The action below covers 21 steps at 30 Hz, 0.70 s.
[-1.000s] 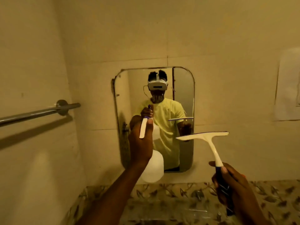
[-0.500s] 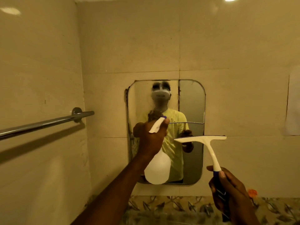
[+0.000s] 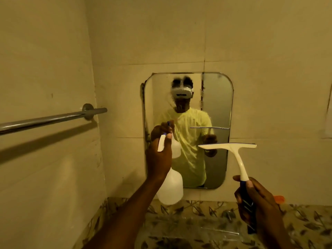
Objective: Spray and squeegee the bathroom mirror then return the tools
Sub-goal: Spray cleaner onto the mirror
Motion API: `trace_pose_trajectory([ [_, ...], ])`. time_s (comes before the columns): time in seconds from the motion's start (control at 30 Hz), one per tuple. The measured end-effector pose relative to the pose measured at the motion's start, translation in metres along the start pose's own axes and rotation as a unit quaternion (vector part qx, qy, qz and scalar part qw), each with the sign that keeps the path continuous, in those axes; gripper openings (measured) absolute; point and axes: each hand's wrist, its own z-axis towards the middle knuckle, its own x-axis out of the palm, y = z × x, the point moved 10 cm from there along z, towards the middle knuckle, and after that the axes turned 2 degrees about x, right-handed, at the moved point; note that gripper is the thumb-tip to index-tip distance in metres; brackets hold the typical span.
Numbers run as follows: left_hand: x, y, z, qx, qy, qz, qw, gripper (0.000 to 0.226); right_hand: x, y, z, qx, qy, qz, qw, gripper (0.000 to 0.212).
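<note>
Head view, looking at a tiled wall: the only container is the white spray bottle (image 3: 170, 189), hanging in the lower centre of the frame in front of the mirror's lower left corner. Its plastic is cloudy and I cannot tell how much liquid is inside. The left hand (image 3: 159, 155) is wrapped around the bottle's neck, fingers curled tight, with the white trigger (image 3: 161, 145) showing past the knuckles and the nozzle aimed at the glass.

At the lower right, the right hand (image 3: 258, 203) grips the dark blue handle of the squeegee (image 3: 233, 153), fingers closed around it; the white blade bar stands level in front of the mirror's right side, apart from the glass as far as I can judge.

The mirror (image 3: 218, 97), centre of the frame, is misted with fine droplets across its upper and middle part, so the reflected person in a yellow shirt looks grainy. The bottle's head is mostly hidden by the hand, and the handle's lower end is blurred. An orange object (image 3: 279, 198) peeks out behind the right wrist, too covered to identify. A chrome towel rail (image 3: 53, 119) runs off the left edge.

Compared with half a second ago, the mirror sits higher in the frame and carries more spray, and the ceiling light has left the frame.
</note>
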Motion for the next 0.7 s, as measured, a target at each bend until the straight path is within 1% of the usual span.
trace_pose_trajectory([
  [0.07, -0.015, 0.013, -0.002, 0.007, -0.017, 0.041, 0.999, 0.034, 0.005, -0.005, -0.001, 0.003, 0.009, 0.002, 1.0, 0.036],
  [0.17, -0.017, 0.026, -0.008, -0.007, 0.001, 0.06, 0.998, 0.029, 0.006, -0.007, -0.003, -0.002, 0.01, 0.002, 1.0, 0.037],
  [0.23, 0.002, 0.026, -0.012, 0.005, 0.068, 0.046, 0.997, 0.024, 0.003, -0.007, -0.005, -0.005, 0.007, 0.004, 1.0, 0.037],
  [0.3, 0.028, 0.018, -0.019, 0.028, 0.149, 0.029, 0.988, 0.029, -0.006, -0.01, -0.008, -0.006, -0.005, 0.002, 1.0, 0.038],
  [0.4, 0.061, 0.007, -0.036, 0.047, 0.206, -0.009, 0.977, 0.03, -0.022, -0.014, -0.011, -0.002, -0.024, -0.001, 1.0, 0.037],
  [0.5, 0.083, 0.004, -0.049, 0.066, 0.199, 0.012, 0.978, 0.032, -0.032, -0.015, -0.014, 0.001, -0.037, -0.003, 0.999, 0.038],
  [0.63, 0.088, 0.015, -0.053, 0.039, 0.185, 0.015, 0.982, 0.038, -0.039, -0.017, -0.016, 0.003, -0.041, 0.003, 0.999, 0.038],
  [0.7, 0.079, 0.025, -0.052, 0.024, 0.169, 0.012, 0.985, 0.031, -0.038, -0.02, -0.016, 0.005, -0.037, 0.001, 0.999, 0.038],
])
